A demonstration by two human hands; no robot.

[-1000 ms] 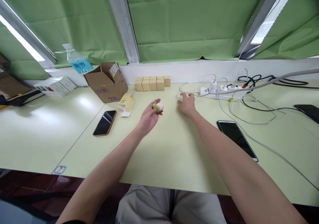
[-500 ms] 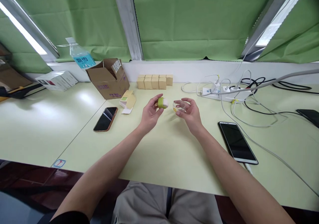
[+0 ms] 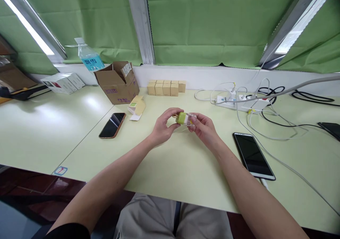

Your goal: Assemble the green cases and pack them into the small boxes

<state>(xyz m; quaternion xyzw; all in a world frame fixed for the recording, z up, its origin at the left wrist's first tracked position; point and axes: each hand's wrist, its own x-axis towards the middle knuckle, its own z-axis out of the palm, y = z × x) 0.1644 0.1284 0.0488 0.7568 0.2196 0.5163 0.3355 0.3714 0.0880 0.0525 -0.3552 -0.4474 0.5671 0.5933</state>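
Note:
Above the middle of the table, my left hand (image 3: 166,126) pinches a small green cap with a white inner part (image 3: 181,118) and a gold-coloured loop on its outer end. Facing it, my right hand (image 3: 204,127) grips a small clear container (image 3: 191,120) with a bit of yellow on it. The white part meets the container's mouth, and partly seems to sit inside it. Behind my left hand, an opened cream carton (image 3: 137,106) lies with its flap out on the table.
Several small tan boxes (image 3: 166,88) stand in a row at the back. A brown cardboard box (image 3: 119,86) and a water bottle (image 3: 91,59) are back left. One phone (image 3: 112,125) lies left, a larger one (image 3: 253,156) right. Cables surround a power strip (image 3: 243,102).
The green cap and the clear container were apart and are now brought together end to end. My left hand moved right and slightly down; my right hand lowered a little.

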